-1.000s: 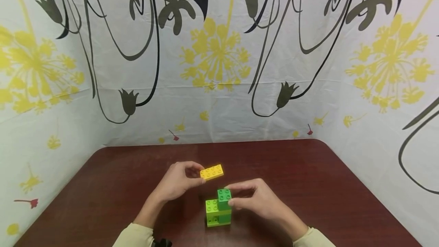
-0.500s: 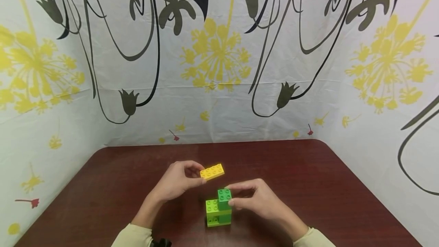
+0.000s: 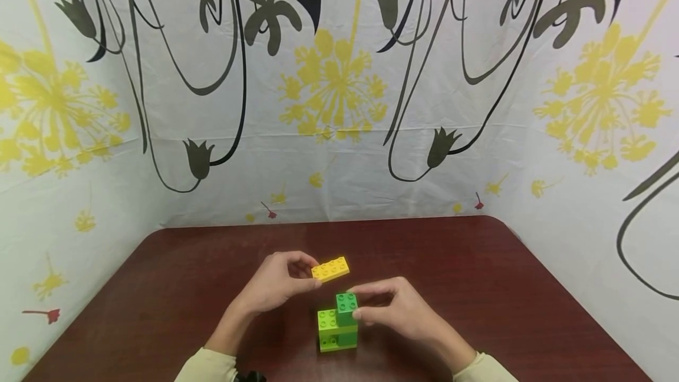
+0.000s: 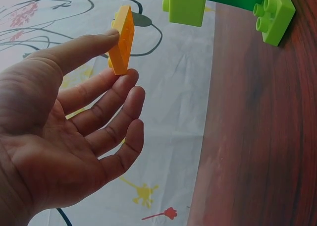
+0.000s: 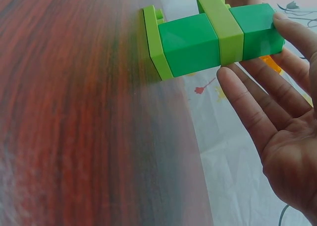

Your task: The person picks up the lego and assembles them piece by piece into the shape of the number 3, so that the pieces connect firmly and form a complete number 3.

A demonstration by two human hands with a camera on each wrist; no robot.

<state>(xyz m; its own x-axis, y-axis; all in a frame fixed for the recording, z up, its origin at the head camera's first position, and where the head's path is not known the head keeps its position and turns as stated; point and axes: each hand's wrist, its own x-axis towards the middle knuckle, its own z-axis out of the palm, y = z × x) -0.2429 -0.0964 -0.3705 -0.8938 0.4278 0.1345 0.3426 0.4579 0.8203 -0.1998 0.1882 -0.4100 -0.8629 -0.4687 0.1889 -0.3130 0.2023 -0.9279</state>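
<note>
My left hand [image 3: 279,282] pinches a flat yellow toy building brick [image 3: 330,269] by its left end, between thumb and fingertips. In the left wrist view the yellow brick [image 4: 125,40] stands on edge, the other fingers loosely curled below. A stack stands on the table: light green plate [image 5: 155,42], dark green block [image 5: 190,45], light green plate [image 5: 224,28], dark green block [image 5: 255,32] on top. With thumb and fingers my right hand [image 3: 401,310] grips that top block from the right. The yellow brick is held above and behind the stack, apart from it.
A dark red-brown wooden table [image 3: 185,287] lies under both hands. White cloth [image 3: 339,181] printed with flowers hangs behind it and along both sides. Pale sleeves [image 3: 209,365] cover the forearms, and something small and black [image 3: 250,376] shows at the bottom edge.
My left hand has shifted the yellow brick very slightly right and nearer to me. The right hand and the green stack have stayed in place.
</note>
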